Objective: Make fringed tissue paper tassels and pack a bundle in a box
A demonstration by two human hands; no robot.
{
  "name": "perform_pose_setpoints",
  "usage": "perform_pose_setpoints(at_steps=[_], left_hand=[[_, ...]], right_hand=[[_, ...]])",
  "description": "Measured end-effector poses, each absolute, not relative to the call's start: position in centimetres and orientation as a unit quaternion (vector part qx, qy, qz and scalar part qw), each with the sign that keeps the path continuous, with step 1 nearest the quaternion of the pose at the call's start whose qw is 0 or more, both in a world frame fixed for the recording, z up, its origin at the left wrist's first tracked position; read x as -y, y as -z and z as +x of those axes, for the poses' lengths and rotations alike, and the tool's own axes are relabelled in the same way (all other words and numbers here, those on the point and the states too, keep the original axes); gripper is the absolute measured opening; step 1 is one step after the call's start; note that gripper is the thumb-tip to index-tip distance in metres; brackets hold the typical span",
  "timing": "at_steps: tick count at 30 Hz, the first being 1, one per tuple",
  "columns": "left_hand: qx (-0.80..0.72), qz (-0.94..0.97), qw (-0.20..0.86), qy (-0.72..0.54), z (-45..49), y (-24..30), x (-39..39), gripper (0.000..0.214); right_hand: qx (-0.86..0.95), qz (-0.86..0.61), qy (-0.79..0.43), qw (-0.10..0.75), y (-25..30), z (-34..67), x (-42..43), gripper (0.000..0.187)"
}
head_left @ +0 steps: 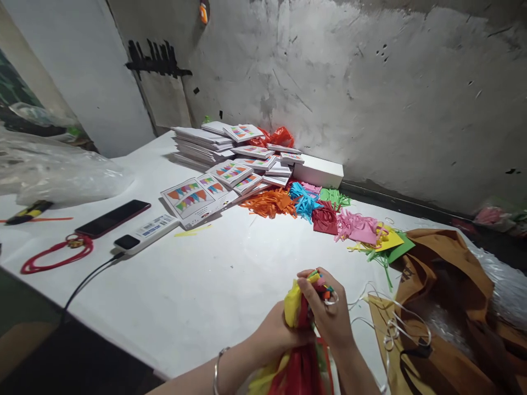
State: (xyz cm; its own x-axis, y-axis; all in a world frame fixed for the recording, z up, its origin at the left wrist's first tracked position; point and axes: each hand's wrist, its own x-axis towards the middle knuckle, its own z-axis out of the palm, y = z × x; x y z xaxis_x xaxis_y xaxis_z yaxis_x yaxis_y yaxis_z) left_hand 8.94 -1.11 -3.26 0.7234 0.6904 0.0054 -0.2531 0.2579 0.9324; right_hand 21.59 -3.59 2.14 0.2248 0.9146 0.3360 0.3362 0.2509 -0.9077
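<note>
Near the front edge of the table, my left hand [274,329] is wrapped round a bundle of coloured fabric [302,362], mostly yellow and red, which hangs down out of the frame. My right hand [329,307] is closed over the upper end of the same bundle, where small yellow, pink, green and orange ends poke out between thumb and fingers. A white cord [389,323] lies in loops to the right of this hand. My fingers hide the middle of the bundle.
Fringed strips [269,203] in several colours lie along the back. Behind them are printed cards [193,197] in stacks and a white box [319,171]. A phone [113,218] and a white cabled device [146,234] lie left; a brown bag [444,274] sits right.
</note>
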Motion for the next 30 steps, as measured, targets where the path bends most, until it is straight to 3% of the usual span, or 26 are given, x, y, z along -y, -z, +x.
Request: perform_pose_setpoints(at_steps=[1, 4, 6, 11, 15, 22, 27, 30], left_hand=[[-0.211, 0.542, 0.756, -0.300, 8.4, 3.2, 0.4, 0.060], [-0.226, 0.566, 0.738, -0.290, 6.2, 2.9, -1.9, 0.075], [-0.247, 0.553, 0.736, -0.302, 4.7, 2.6, -3.2, 0.082], [-0.271, 0.505, 0.745, -0.340, 1.8, 2.3, -5.2, 0.069], [-0.279, 0.495, 0.750, -0.339, 1.1, 2.5, -5.6, 0.049], [-0.244, 0.503, 0.762, -0.326, 3.1, 3.1, -4.1, 0.063], [-0.191, 0.503, 0.782, -0.315, 3.2, 5.6, -5.3, 0.063], [-0.162, 0.493, 0.797, -0.311, 2.8, 6.7, -5.8, 0.052]], right_hand=[[0.582, -0.541, -0.302, 0.527, -2.3, 22.3, 3.6, 0.028], [0.582, -0.543, -0.412, 0.443, -2.7, 24.9, 3.9, 0.061], [0.556, -0.568, -0.454, 0.402, -2.6, 26.7, 4.4, 0.069], [0.526, -0.585, -0.466, 0.405, -0.8, 31.1, 5.7, 0.044], [0.496, -0.611, -0.445, 0.427, 0.7, 31.8, 6.2, 0.040], [0.500, -0.573, -0.475, 0.443, 0.9, 24.2, 5.1, 0.064], [0.489, -0.587, -0.457, 0.455, 1.4, 23.3, 4.7, 0.030], [0.455, -0.607, -0.438, 0.482, 1.3, 25.6, 5.0, 0.034]])
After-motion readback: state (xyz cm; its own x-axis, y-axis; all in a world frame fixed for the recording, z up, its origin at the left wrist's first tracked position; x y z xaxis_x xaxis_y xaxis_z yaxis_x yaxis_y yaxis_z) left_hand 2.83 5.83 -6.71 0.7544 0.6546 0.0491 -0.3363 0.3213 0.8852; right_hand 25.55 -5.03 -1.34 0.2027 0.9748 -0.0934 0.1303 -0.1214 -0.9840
